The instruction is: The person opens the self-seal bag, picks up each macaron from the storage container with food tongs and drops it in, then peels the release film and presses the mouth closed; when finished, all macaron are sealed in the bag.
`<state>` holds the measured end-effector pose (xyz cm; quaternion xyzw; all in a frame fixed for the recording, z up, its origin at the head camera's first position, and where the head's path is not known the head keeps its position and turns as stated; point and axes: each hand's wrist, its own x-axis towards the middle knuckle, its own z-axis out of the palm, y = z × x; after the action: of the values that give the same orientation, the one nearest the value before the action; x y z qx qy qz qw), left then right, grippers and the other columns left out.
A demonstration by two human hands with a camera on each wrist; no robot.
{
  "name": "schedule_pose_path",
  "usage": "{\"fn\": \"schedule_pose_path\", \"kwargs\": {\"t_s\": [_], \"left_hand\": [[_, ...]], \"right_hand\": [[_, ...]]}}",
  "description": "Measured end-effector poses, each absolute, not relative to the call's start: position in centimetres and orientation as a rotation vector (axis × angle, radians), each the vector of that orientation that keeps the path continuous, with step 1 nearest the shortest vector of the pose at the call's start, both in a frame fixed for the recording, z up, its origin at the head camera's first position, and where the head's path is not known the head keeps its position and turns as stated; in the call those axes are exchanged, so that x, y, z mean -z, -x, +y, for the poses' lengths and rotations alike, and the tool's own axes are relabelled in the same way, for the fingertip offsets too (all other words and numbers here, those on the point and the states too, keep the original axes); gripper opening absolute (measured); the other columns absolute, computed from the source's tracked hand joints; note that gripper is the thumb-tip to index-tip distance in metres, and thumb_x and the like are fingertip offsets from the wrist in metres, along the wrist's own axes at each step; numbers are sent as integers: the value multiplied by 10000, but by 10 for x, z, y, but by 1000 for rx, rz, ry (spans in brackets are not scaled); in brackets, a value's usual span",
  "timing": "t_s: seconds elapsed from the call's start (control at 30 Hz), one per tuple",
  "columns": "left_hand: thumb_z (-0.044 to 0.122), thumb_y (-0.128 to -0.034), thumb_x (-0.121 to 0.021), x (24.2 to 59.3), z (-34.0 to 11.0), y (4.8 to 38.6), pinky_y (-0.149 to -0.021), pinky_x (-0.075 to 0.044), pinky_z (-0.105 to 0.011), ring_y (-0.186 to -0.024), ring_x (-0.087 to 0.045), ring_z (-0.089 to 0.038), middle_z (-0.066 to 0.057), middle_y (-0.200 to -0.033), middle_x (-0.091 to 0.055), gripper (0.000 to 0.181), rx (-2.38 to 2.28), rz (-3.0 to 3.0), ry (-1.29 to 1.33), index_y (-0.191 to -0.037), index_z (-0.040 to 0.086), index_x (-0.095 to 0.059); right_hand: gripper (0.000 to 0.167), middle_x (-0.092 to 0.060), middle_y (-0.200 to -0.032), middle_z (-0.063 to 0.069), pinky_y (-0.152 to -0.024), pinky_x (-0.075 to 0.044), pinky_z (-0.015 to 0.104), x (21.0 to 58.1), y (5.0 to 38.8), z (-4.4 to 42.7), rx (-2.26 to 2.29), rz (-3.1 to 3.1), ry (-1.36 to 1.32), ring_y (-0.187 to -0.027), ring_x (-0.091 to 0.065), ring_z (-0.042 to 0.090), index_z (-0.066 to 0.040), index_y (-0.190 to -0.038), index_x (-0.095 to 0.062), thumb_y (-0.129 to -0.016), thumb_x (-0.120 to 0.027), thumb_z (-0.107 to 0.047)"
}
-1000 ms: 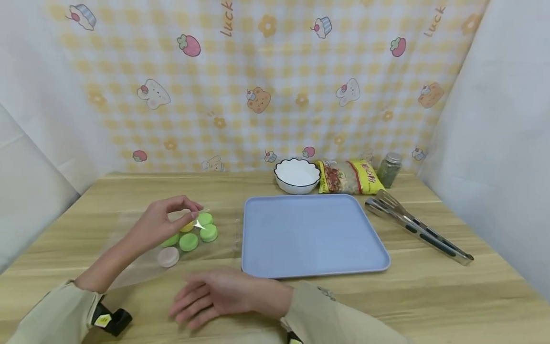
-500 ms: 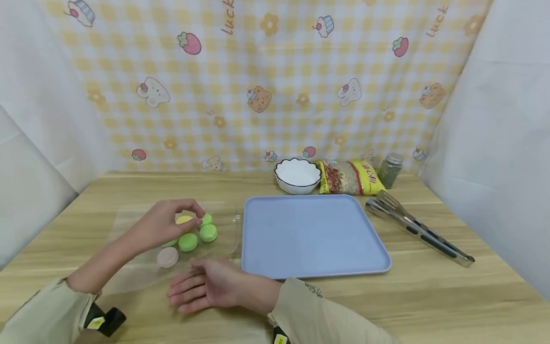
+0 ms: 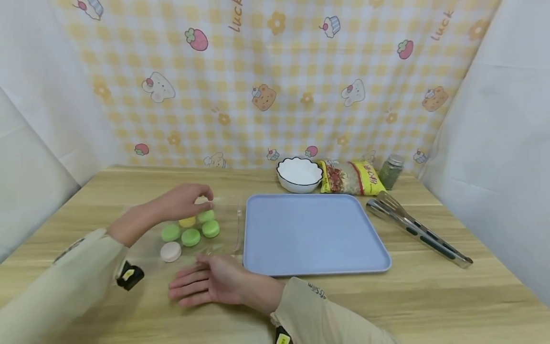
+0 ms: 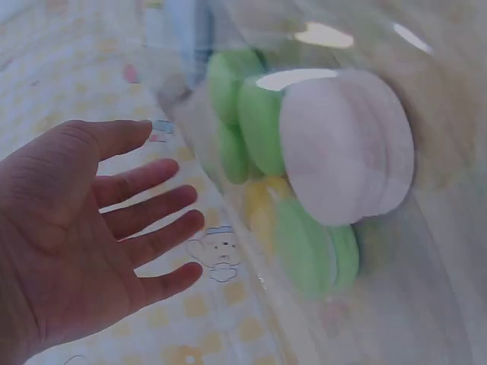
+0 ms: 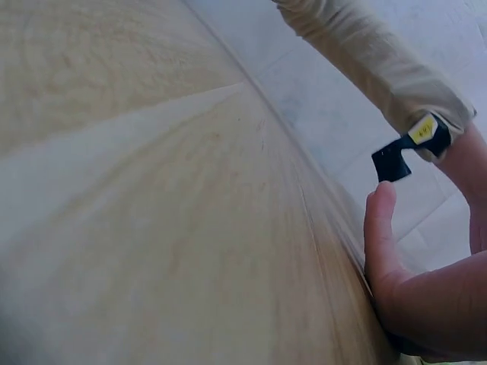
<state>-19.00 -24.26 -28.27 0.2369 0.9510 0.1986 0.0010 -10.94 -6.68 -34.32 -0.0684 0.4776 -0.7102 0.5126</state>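
Observation:
On the left of the table, several macaron-like sweets lie in clear plastic film, apparently a bag. There are green ones, a yellow one and a pale pink one; the left wrist view shows the pale pink one large through the glossy film. My left hand hovers above the far sweets, and in the left wrist view its fingers are spread and hold nothing. Just in front of the film, my right hand lies on its side near the table, fingers extended and holding nothing.
A blue tray stands right of the film. Behind it are a white scalloped bowl, a yellow food packet and a lidded jar of green flakes. Metal tongs lie at the right.
My left hand was pinching the film near the green sweets; its fingers have parted from it, and the hand has moved slightly away and up. My right hand has barely moved.

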Motion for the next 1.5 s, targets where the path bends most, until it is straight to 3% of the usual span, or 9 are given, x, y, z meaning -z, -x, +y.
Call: {"fn": "schedule_pose_path", "kwargs": {"t_s": [0.23, 0.5, 0.67, 0.77, 0.9, 1.03, 1.2, 1.33, 1.5], "left_hand": [[51, -885, -526, 299, -231, 223, -891, -427, -486, -1064, -532, -410, -279, -1125, -569, 338, -555, 2900, -624, -1180, -113, -511], [71, -867, -566, 301, -237, 227, -710, -475, -360, -793, -577, -213, -105, -891, -650, 171, -840, 2842, -541, -975, -38, -641], [131, -927, -547, 292, -263, 215, -791, -464, -426, -904, -578, -250, -135, -958, -642, 206, -1072, 2805, -500, -1012, -40, -623], [158, -940, -542, 286, -274, 204, -837, -436, -470, -953, -560, -291, -175, -1011, -624, 249, -1215, 2765, -443, -1057, -55, -597], [187, -938, -549, 275, -284, 186, -843, -429, -425, -959, -559, -269, -129, -1011, -631, 266, -1304, 2774, -345, -1085, -30, -592], [214, -938, -568, 259, -291, 163, -805, -455, -272, -916, -583, -144, -17, -960, -646, 273, -1407, 2808, -323, -1086, -15, -583], [79, -937, -556, 233, -303, 136, -774, -483, -190, -860, -627, -105, 2, -931, -664, 124, -1908, 2629, -460, -1015, 24, -636], [-114, -934, -427, 213, -316, 115, -778, -500, -248, -858, -634, -182, -84, -928, -664, 238, -2313, 2215, -765, -980, -38, -648], [-198, -924, -295, 197, -318, 100, -801, -501, -316, -869, -623, -268, -146, -938, -621, 297, -2372, 2015, -1005, -986, -137, -579]], "right_hand": [[486, -551, -1182, 302, -950, -386, 508, 343, 107, -64, 1742, 1114, 150, -1147, -501, 410, 122, -1207, -492, -1023, -279, -275], [471, -563, -1169, 294, -926, -416, 487, 344, 106, -63, 1733, 1172, 218, -1129, -518, 400, 119, -1204, -499, -1026, -279, -258], [480, -534, -1206, 306, -943, -405, 475, 341, 112, -68, 1688, 1168, 279, -1154, -493, 404, 128, -1219, -493, -1027, -276, -254], [470, -588, -1131, 288, -869, -465, 462, 337, 119, -64, 1660, 1296, 357, -1074, -560, 396, 125, -1167, -534, -1024, -283, -246], [440, -690, -903, 133, -666, -540, 361, 324, 127, -52, 1489, 1705, 607, -799, -675, 272, 64, -1037, -622, -1021, -330, -265], [366, -666, -750, -24, -548, -487, 224, 297, 134, -34, 1064, 2205, 1051, -600, -609, 91, -25, -936, -663, -1014, -380, -244], [294, -673, -810, -33, -659, -468, 178, 245, 138, -3, 846, 2443, 1402, -689, -586, 5, -77, -960, -674, -1009, -405, -182], [247, -694, -866, -7, -743, -493, 227, 212, 138, 23, 1123, 2317, 1667, -819, -623, 15, -42, -1001, -679, -989, -435, -83], [190, -695, -825, 20, -637, -525, 311, 195, 142, 43, 1396, 2089, 1878, -756, -646, 97, 15, -930, -679, -946, -490, 16]]}}
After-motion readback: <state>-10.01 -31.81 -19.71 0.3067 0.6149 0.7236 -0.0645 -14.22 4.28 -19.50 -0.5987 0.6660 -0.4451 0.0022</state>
